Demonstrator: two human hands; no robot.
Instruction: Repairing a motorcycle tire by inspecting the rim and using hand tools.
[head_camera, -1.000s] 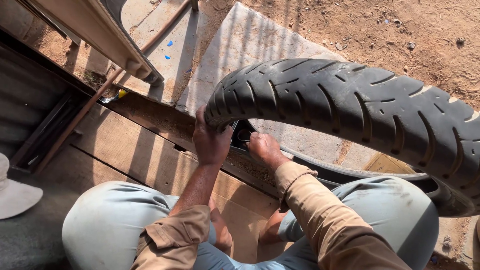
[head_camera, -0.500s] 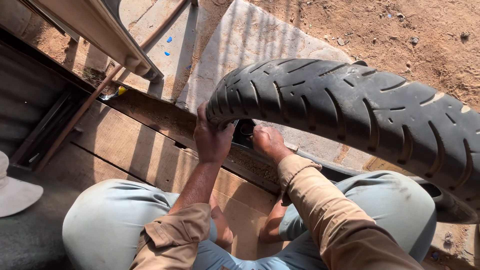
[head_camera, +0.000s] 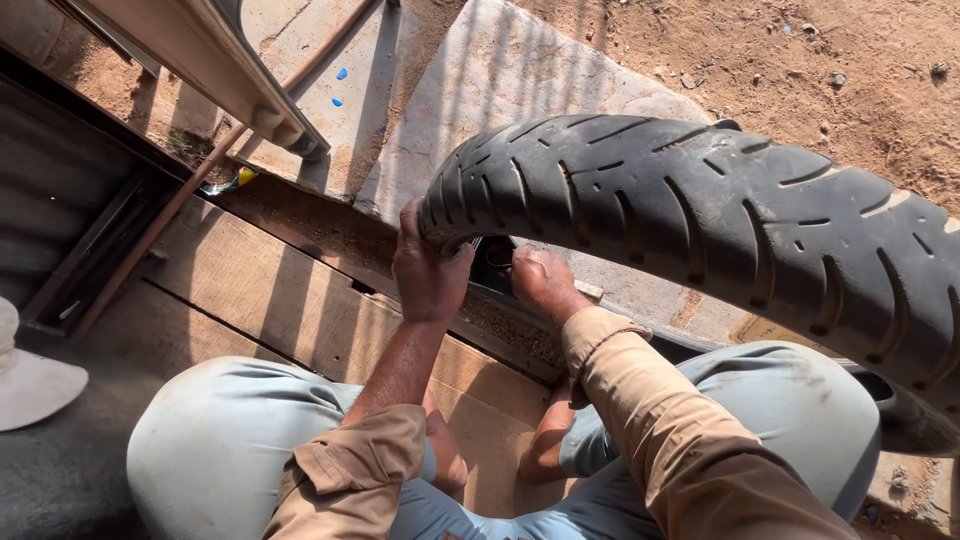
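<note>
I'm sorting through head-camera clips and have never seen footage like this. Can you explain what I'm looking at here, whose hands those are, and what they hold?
The picture comes from a camera worn on a person's head, looking down, so you see their own arms and knees in light trousers. They sit on wooden planks at the edge of dusty ground with a concrete slab. In front of them stands a black treaded tyre. The left hand grips the tyre's edge. The right hand reaches in under that edge; what its fingers touch is hidden in shadow. A pale hat brim lies at the left.
</note>
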